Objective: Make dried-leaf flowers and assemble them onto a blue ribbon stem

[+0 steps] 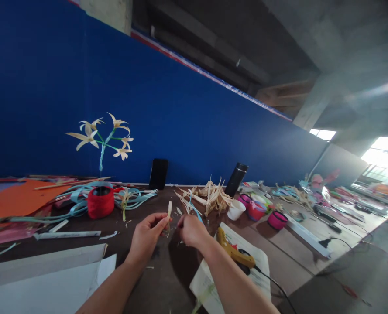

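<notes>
The left hand (149,230) pinches a pale strip (169,209); what the right hand (191,231) holds, I cannot tell. Husks (214,197) lie near the surface's (158,271) far edge.

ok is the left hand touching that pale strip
Touching: the head view shows the left hand pinching the pale strip between thumb and fingers, its tip sticking up above them.
</notes>
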A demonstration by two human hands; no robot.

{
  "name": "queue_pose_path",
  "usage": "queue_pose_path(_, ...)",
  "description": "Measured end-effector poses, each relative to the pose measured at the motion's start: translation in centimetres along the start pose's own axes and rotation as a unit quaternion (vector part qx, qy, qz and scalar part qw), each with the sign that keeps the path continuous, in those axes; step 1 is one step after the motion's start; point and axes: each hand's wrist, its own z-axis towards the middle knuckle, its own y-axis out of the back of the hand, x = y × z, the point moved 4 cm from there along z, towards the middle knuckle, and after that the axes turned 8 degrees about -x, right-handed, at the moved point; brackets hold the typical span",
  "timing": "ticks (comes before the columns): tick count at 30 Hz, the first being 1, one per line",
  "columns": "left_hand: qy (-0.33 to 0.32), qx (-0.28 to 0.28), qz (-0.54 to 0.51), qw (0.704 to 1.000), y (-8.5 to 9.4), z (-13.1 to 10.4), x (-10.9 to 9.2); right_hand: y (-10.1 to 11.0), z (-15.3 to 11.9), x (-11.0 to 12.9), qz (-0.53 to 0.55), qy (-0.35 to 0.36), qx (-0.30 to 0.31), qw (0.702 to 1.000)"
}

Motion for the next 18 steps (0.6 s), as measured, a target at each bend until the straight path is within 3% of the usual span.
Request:
queue_pose_path(5,0.009,0.009,-0.019,1.000,-0.1,0.1,0.3,0.9,-0.3,-0.4,0.220,-0.036,-0.052,0.974)
queue_pose_path(10,0.015,0.013,-0.013,1.000,-0.1,0.0,0.3,0.3,-1.4,0.2,0.430,-0.079,-0.051,0.898)
queue_pose_path(18,0.044,0.032,-0.014,0.998,-0.5,-0.2,0.1,0.2,-2.1,0.0,0.584,-0.118,-0.041,0.802)
